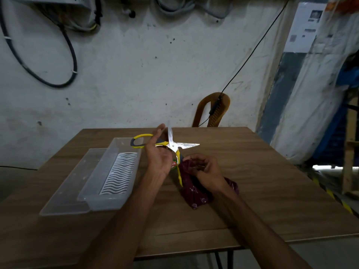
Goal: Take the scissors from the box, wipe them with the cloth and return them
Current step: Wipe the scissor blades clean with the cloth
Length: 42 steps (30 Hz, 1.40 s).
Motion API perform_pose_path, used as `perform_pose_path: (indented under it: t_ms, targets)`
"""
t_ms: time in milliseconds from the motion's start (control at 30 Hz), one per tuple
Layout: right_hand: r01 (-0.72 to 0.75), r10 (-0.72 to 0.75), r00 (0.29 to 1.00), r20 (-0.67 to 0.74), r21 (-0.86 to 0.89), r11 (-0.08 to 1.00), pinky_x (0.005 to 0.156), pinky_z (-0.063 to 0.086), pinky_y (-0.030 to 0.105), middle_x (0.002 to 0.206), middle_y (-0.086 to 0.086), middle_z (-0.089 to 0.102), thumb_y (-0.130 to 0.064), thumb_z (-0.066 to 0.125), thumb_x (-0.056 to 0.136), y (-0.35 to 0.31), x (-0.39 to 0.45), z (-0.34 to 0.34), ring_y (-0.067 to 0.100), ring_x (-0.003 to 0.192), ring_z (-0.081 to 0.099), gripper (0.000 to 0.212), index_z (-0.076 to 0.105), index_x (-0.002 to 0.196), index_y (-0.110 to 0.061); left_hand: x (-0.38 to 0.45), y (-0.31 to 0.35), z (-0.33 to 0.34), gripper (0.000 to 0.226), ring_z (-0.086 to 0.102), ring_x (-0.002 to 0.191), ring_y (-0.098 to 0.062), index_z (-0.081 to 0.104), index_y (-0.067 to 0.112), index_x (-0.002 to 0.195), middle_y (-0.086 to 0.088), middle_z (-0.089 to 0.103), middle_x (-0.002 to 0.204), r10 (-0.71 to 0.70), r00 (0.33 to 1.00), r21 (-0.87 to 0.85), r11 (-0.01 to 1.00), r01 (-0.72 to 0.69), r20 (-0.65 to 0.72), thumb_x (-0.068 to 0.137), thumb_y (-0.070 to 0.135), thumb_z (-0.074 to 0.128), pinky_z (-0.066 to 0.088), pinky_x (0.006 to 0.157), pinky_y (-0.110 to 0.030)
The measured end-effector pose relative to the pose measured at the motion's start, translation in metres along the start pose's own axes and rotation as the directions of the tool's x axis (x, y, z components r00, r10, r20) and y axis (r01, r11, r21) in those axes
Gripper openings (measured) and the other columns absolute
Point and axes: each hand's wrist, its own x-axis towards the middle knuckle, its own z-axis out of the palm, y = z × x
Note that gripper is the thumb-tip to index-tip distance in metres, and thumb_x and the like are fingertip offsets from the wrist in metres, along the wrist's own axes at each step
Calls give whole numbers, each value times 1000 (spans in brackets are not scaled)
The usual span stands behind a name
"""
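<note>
The scissors [173, 145] have yellow and grey handles and steel blades spread wide apart, one pointing up, one pointing right. My left hand [158, 154] holds them by the handles above the wooden table, just right of the box. My right hand [206, 172] grips the dark red patterned cloth [196, 193], which lies bunched on the table under it and touches the lower handle of the scissors. The clear plastic box [124, 191] with a white wavy insert stands to the left and holds nothing that I can see.
The box's clear lid [66, 193] lies flat along the box's left side. A brown plastic chair [213, 111] stands behind the table's far edge. Black cables hang on the white wall. The table's right edge [310, 181] drops to a floor with striped tape.
</note>
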Motion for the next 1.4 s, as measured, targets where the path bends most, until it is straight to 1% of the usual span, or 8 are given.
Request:
perform_pose_path:
  t_ms: [67, 167, 300, 533, 767, 1067, 1267, 1400]
  targets:
    - [-21, 22, 999, -24, 34, 999, 70, 56, 21, 83, 0, 78, 5, 76, 81, 1, -2, 0, 10, 79, 73, 17, 75, 92, -8, 1, 12, 0, 18, 63, 107, -28, 74, 5, 99, -13, 68, 107, 106, 994, -128, 986, -105, 4, 90, 16, 63, 49, 100, -38]
    - [-37, 38, 998, -40, 31, 999, 73, 58, 25, 87, 2, 78, 3, 76, 82, 4, -5, -1, 12, 82, 73, 15, 76, 93, -8, -6, 27, -3, 41, 63, 76, -26, 69, 6, 83, -9, 65, 81, 222, 975, -234, 948, -215, 1, 90, 43, 53, 48, 71, -35]
    - [-18, 17, 999, -51, -19, 1000, 74, 56, 21, 88, 2, 78, 9, 76, 80, 3, -9, -2, 11, 84, 74, 19, 76, 92, -6, -10, 31, -3, 50, 32, 50, -18, 41, 14, 55, -2, 35, 52, 214, 976, -282, 935, -217, -40, 91, 49, 45, 29, 54, -29]
    - [2, 4, 995, -100, 58, 998, 73, 58, 26, 86, 6, 78, 2, 81, 77, -1, -15, 12, 17, 82, 74, 16, 76, 88, -7, -13, 27, 2, 47, 36, 53, -20, 34, 17, 53, -2, 34, 51, 232, 972, -241, 945, -219, 25, 89, 43, 51, 33, 58, -31]
    - [26, -29, 997, -65, -53, 998, 76, 56, 23, 90, 3, 78, 9, 72, 83, -1, -25, 9, 12, 87, 73, 19, 74, 95, -5, -12, 30, -3, 43, 11, 48, -14, 21, 21, 55, 4, 15, 50, 257, 965, -217, 940, -262, -49, 89, 34, 46, 14, 48, -26]
    - [60, -67, 977, -204, -39, 997, 77, 59, 31, 87, 0, 78, 8, 70, 83, -4, -34, 20, 16, 84, 75, 25, 75, 89, -16, -23, 17, 12, 49, 34, 49, -19, 37, 15, 51, -3, 34, 50, 285, 958, -251, 927, -278, -10, 93, 39, 46, 31, 53, -27]
    - [88, -94, 993, -78, -86, 992, 88, 57, 36, 101, 0, 76, -5, 72, 87, -8, -41, 11, 17, 99, 71, 20, 73, 102, -18, -21, 28, 4, 49, 14, 44, -14, 26, 19, 50, 3, 19, 46, 270, 963, -238, 933, -268, -28, 90, 41, 44, 18, 46, -25]
    - [181, -286, 919, -271, -355, 917, 82, 53, 24, 111, -5, 66, -6, 67, 90, -17, -43, -9, 5, 99, 65, 30, 71, 112, -26, -20, 32, 3, 49, 14, 41, -14, 24, 19, 49, 3, 17, 46, 260, 965, -263, 930, -256, -20, 91, 39, 41, 16, 46, -24]
